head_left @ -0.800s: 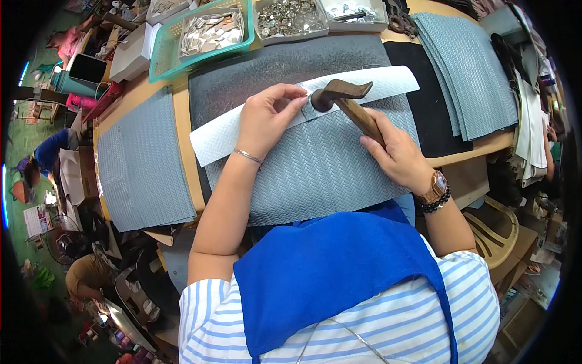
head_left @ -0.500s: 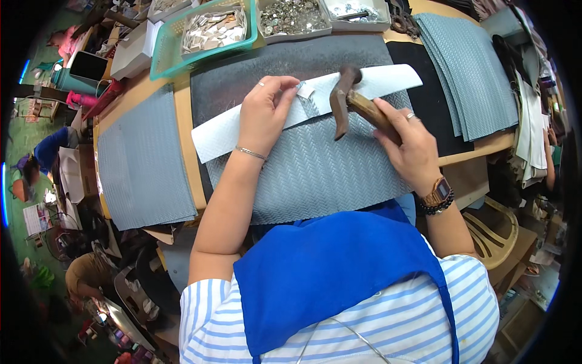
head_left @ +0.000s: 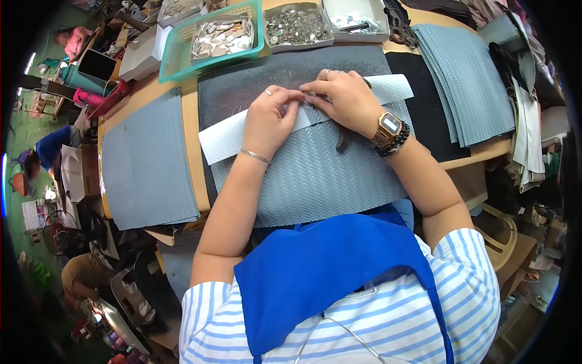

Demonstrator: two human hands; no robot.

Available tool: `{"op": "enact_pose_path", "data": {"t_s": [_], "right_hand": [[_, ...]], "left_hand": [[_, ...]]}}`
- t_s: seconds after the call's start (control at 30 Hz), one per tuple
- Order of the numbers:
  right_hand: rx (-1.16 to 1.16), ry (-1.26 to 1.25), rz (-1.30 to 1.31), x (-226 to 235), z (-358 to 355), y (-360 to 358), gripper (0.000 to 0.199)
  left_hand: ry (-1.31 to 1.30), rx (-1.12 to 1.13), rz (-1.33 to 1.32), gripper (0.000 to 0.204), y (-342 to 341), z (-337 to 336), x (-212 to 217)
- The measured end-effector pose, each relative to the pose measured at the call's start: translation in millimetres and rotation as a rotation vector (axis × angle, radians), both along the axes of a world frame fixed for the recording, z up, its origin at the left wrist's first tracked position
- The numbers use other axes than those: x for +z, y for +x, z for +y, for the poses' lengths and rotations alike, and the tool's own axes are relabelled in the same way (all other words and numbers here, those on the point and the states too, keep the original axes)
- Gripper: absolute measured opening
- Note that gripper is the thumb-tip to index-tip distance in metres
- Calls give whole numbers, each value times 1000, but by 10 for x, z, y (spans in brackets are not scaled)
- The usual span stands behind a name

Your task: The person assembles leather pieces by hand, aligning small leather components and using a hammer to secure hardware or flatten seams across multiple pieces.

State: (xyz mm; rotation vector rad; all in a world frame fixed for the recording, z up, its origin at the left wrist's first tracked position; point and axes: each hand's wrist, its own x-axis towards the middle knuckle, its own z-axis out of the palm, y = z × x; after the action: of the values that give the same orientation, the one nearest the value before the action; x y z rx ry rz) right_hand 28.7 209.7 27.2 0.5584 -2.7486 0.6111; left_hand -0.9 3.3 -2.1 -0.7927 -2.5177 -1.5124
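A grey-blue sheet with a herringbone weave [head_left: 321, 176] lies before me, its far edge turned back as a pale flap [head_left: 227, 134]. At that flap my left hand [head_left: 271, 118] is closed, thumb and fingers pinched by the middle of the fold. My right hand [head_left: 347, 100] meets it there, its fingertips also pinched. Whatever small piece sits between the fingertips is hidden. A hammer [head_left: 346, 140] lies on the sheet beneath my right hand; only parts of its metal head show.
A dark work mat [head_left: 230, 79] lies under the sheet. Stacks of woven sheets flank it, one at left [head_left: 145, 164] and one at right [head_left: 470, 85]. Along the back stand a green basket [head_left: 173, 67] with white pieces and open boxes of metal fittings [head_left: 297, 27].
My right hand has let go of the hammer, which now lies on the sheet, and has moved left to the fold beside my left hand. The small white piece there is now covered.
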Motion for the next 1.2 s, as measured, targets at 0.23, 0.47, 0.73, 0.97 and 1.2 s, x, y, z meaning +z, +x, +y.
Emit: {"op": "enact_pose_path", "data": {"t_s": [0.23,0.47,0.73,0.97,1.2], "right_hand": [[-25,-592,-346,-35,43,-6,16],[4,-569,-476,30,72,29,18],[12,-445,-355,-39,19,8,17],[-10,-341,-287,-52,-82,-11,17],[38,4,-111,-101,-44,41,9]], "left_hand": [[17,16,-56,14,10,-56,15],[6,-23,-146,16,-7,-72,12],[-122,-38,-60,14,-13,-61,24],[-126,28,-56,12,16,-14,-26],[-56,14,-137,13,33,-47,85]]}}
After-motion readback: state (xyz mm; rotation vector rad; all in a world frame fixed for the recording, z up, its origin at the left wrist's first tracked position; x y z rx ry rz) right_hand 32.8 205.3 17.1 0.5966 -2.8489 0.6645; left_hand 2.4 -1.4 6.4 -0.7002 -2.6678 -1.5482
